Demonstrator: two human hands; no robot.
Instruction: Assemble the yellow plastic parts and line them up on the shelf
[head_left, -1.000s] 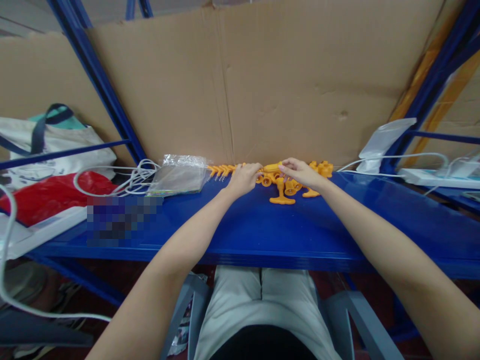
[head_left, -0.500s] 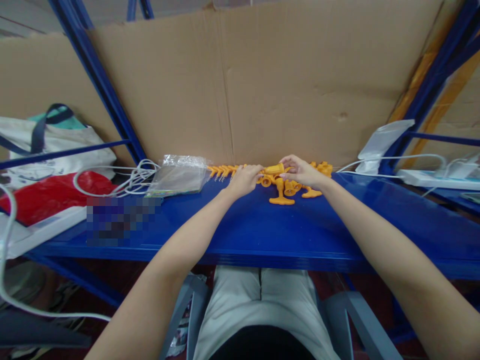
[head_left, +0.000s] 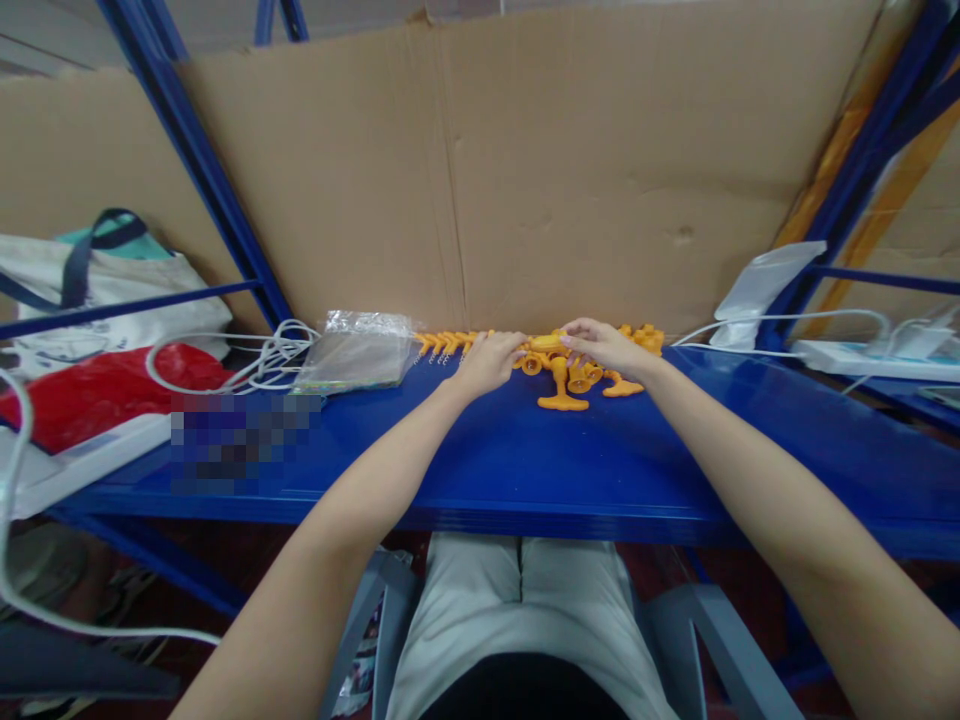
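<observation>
Orange piece: gripped end to end, left hand curled shut on one tip, right hand pinching the other. Kept low over blue surface, apparently for steadiness. Loose orange parts just beneath right hand, seemingly gathered within easy reach. Spiked orange strip just beyond left hand. Clear bag farther left.

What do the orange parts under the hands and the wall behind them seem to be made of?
The orange parts look like moulded plastic: one uniform colour, slight sheen. The wall is likely cardboard: matte brown, with creases and dents.
</observation>
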